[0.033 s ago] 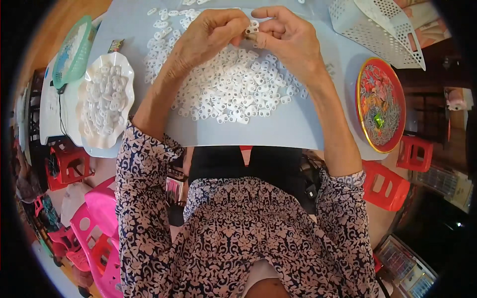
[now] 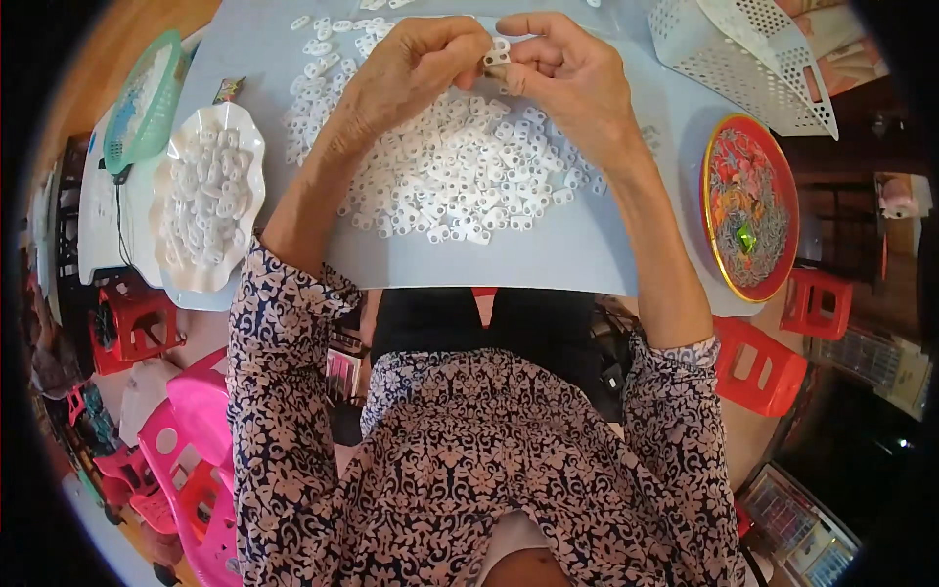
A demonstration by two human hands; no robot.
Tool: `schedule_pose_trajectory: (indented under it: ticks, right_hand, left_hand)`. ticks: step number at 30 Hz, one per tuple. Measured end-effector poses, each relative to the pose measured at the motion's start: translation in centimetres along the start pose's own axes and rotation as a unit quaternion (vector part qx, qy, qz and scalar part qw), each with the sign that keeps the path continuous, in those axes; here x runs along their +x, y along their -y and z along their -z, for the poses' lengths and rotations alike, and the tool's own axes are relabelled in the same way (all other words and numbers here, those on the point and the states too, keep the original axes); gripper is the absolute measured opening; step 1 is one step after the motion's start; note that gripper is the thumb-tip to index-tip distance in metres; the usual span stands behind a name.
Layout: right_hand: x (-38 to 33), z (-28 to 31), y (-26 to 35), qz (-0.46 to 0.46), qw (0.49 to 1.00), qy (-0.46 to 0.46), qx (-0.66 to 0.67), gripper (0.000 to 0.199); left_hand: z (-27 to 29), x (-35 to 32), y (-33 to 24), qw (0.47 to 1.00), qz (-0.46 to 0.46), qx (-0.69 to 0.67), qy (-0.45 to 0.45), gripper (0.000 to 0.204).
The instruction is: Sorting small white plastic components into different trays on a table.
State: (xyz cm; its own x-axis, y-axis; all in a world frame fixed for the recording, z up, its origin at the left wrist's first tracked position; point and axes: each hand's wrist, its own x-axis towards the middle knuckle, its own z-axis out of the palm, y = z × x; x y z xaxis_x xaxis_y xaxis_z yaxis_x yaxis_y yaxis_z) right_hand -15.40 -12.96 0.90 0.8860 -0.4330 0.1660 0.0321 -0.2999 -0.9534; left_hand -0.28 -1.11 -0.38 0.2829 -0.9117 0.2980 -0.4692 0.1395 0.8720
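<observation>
My left hand (image 2: 421, 64) and my right hand (image 2: 572, 78) meet at the far side of the light blue table (image 2: 489, 259). Their fingertips pinch a small white plastic piece (image 2: 499, 54) together. Just under both hands lies a wide pile of small white plastic pieces (image 2: 460, 171), spread loosely over the tabletop. The held piece is mostly covered by my fingers, so its exact shape is unclear.
A white scalloped bowl (image 2: 205, 196) full of white pieces sits at the left, with a green mesh basket (image 2: 147, 98) behind it. A white perforated basket (image 2: 743, 49) stands at the far right. A round red tray (image 2: 748, 210) lies right of the pile. Red stools (image 2: 763, 362) and pink stools (image 2: 196, 430) flank my seat.
</observation>
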Motion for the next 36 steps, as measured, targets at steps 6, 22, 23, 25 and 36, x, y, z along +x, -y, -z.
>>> schedule_pose_trajectory:
  ticks: [6,22,23,25,36]
  right_hand:
    - [-0.04,-0.68,-0.27,0.013,0.998,-0.044,0.050,0.033]
    - [-0.03,-0.71,-0.50,0.003,0.993,-0.053,0.101,0.029]
    - [-0.03,-0.67,-0.56,0.004,0.994,-0.049,0.096,0.029]
    - [-0.07,-0.72,-0.49,0.002,0.995,-0.052,0.090,0.029]
    - [-0.25,-0.54,0.34,-0.017,0.994,-0.050,0.099,0.029]
  left_hand:
    - [0.40,0.09,-0.62,0.998,0.054,-0.001,0.015,0.027]
    - [0.33,0.07,-0.53,0.999,0.041,0.019,-0.007,0.026]
    - [0.34,0.17,-0.72,0.999,0.030,0.016,0.008,0.026]
    - [0.36,0.17,-0.81,0.999,0.020,0.014,0.022,0.026]
    - [0.63,0.05,-0.22,0.999,0.044,0.005,0.027,0.027]
